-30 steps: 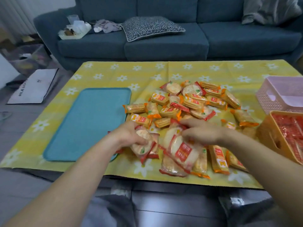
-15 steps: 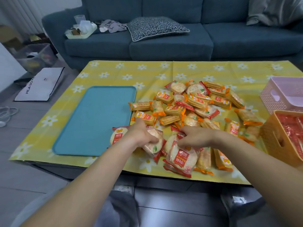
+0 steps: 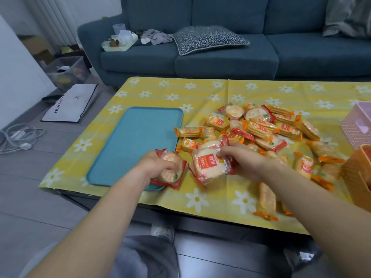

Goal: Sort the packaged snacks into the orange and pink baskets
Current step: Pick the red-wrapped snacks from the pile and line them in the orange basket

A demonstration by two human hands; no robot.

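Head: red-edged packets (image 3: 208,167) inside both grips.

Snacks (image 3: 259,129) rt of tray (image 3: 136,141)

Single head view, looking forward-down, close over table (image 3: 220,91)

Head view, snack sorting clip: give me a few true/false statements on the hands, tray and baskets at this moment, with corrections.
1. Each hand holds red-edged round cracker packets. True: left hand, right hand.
2. The teal tray is piled with snacks. False: it is nearly bare.
3. The pink basket sits at the table's right edge. True.
4. The orange basket sits left of the tray. False: it is at the right edge.
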